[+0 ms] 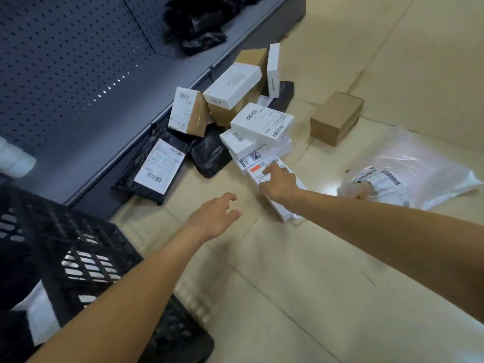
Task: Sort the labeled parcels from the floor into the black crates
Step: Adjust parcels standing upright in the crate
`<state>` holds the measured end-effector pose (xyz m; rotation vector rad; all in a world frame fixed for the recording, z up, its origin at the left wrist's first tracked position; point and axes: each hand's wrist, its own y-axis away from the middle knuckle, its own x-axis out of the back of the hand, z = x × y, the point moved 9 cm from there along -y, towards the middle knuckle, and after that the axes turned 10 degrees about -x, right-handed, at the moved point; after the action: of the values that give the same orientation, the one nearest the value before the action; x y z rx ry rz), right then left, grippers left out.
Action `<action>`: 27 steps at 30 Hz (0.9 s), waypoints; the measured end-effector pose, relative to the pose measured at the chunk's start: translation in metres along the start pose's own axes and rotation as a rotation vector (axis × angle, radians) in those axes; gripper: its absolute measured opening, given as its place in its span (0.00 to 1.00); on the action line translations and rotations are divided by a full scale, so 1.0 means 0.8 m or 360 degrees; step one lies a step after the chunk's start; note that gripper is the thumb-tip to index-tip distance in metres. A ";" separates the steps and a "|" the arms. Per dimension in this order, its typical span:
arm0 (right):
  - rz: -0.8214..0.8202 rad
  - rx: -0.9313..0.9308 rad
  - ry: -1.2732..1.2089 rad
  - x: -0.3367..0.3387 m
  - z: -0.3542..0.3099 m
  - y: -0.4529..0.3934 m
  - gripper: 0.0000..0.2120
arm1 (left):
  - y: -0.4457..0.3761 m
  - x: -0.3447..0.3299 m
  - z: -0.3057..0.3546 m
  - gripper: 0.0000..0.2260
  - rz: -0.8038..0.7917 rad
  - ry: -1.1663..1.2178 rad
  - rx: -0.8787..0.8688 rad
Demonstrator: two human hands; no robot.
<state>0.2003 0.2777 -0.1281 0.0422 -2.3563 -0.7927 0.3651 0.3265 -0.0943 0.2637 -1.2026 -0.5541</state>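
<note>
1. Head view, looking down: my right hand (279,183) lies on a white labeled box (277,189) at the near edge of the parcel pile, index finger stretched across its label, other fingers bent along the top. Whether it truly grips, I cannot tell.
2. My left hand (213,218) hovers above the floor (301,284), fingers loosely spread, holding nothing.
3. Pile sits on the floor against the grey shelving base (125,142): stacked white boxes (262,124) with barcodes directly behind the touched box, an upright kraft box with label (187,112), a black poly mailer (154,166) with a white label to the left.
4. A plain brown carton (336,117) stands apart to the right; a clear plastic bag (408,174) with barcode labels lies just right of my right forearm.
5. Black crate (86,258) at lower left, under my left forearm; pale items show through its lattice.
6. Black bags (199,24) heaped on the shelf above.
</note>
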 end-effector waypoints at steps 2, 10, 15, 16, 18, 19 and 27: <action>0.0078 -0.0013 0.0141 0.011 0.020 -0.017 0.25 | -0.014 -0.022 0.013 0.21 -0.0042 0.0207 0.0025; -0.0090 -0.0194 0.0132 0.020 0.075 -0.056 0.28 | -0.054 -0.103 0.063 0.32 -0.0207 0.0846 0.0140; -0.0139 -0.0190 0.0075 0.016 0.078 -0.061 0.28 | -0.068 -0.117 0.077 0.14 -0.0167 0.1120 0.0224; -0.0145 -0.0186 0.0068 0.016 0.077 -0.061 0.28 | -0.069 -0.118 0.077 0.14 -0.0144 0.1189 0.0268; -0.0140 -0.0175 0.0074 0.019 0.077 -0.061 0.27 | -0.068 -0.122 0.076 0.13 -0.0106 0.1320 0.0364; -0.0117 -0.0167 0.0090 0.022 0.077 -0.061 0.26 | -0.064 -0.122 0.076 0.13 -0.0081 0.1391 0.0409; 0.0139 -0.0075 -0.0067 0.058 0.041 -0.043 0.22 | -0.027 -0.061 0.071 0.17 0.0353 0.1713 0.0339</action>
<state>0.1387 0.2563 -0.1409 -0.0978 -2.3608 -0.8129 0.2942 0.3395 -0.1239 0.5163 -0.2267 -0.0340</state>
